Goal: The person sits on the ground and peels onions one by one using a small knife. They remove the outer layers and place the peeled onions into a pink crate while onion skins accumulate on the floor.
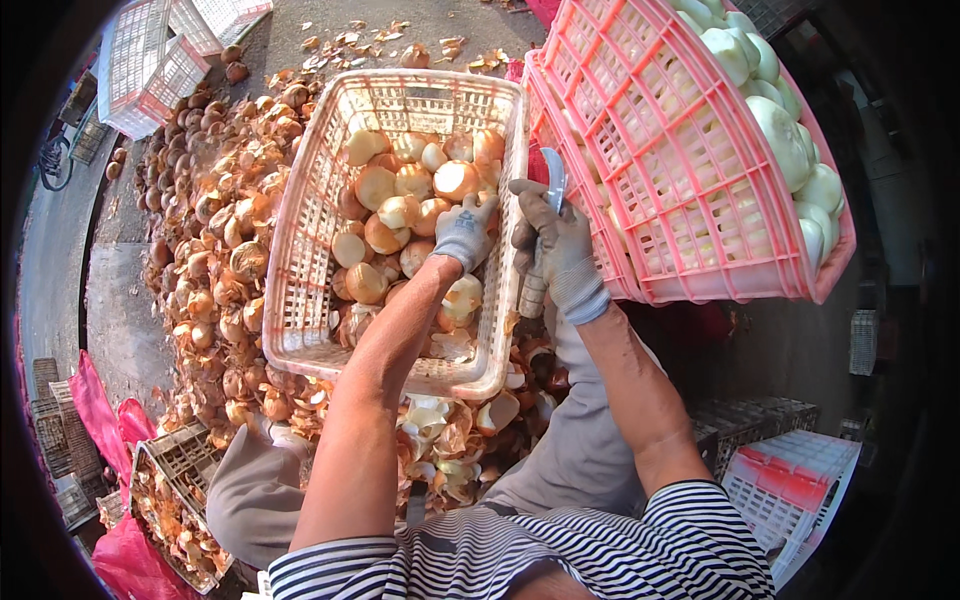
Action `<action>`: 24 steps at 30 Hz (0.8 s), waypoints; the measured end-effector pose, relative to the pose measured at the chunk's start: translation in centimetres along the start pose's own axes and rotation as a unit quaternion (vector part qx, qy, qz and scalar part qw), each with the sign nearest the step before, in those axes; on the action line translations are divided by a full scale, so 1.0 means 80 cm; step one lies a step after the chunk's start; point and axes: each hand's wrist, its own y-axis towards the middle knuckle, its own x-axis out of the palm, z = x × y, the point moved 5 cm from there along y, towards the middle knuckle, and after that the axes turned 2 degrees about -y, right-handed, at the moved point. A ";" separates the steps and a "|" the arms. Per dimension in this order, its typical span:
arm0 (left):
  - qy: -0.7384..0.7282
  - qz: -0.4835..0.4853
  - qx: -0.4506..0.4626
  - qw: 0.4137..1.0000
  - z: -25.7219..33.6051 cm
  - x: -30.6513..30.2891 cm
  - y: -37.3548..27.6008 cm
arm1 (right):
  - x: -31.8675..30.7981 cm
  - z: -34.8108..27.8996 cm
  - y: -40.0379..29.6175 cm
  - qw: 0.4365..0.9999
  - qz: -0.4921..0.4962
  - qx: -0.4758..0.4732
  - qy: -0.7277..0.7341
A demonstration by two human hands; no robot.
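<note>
Before me stands a white plastic crate (296, 300) with worn red patches, holding onions with cut ends (375, 187). My left hand (465, 232), in a grey glove, reaches down among them at the crate's right side. Its fingertips are partly hidden, so whether they grip an onion is unclear. Over the right rim, my gloved right hand (551, 232) is closed around a knife. The curved knife blade (555, 176) points up and away from me, and its wrapped handle (532, 292) shows below the hand.
Pink crates (675, 165) full of peeled onions (780, 142) stack at the right. Unpeeled onions (225, 247) heap along the left. Onion skins (450, 435) lie by my legs. White crates (142, 67) stand far left, and a skin-filled crate (176, 510) sits lower left.
</note>
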 end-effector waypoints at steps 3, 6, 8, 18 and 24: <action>-0.032 -0.018 -0.010 0.999 -0.012 0.014 0.015 | -0.009 0.004 0.001 1.000 -0.004 0.016 -0.026; -0.195 0.006 -0.069 0.978 -0.053 0.019 0.013 | -0.017 0.005 0.003 1.000 0.003 0.004 -0.015; -0.330 -0.007 -0.131 0.935 -0.063 0.027 0.014 | -0.024 0.007 0.005 1.000 0.002 -0.003 -0.011; -0.431 0.014 -0.150 0.889 -0.077 0.043 0.029 | -0.014 0.013 -0.006 0.999 -0.002 0.029 -0.044; -0.749 0.006 -0.156 0.643 -0.069 -0.009 -0.021 | -0.018 0.019 0.004 0.977 0.027 -0.036 -0.208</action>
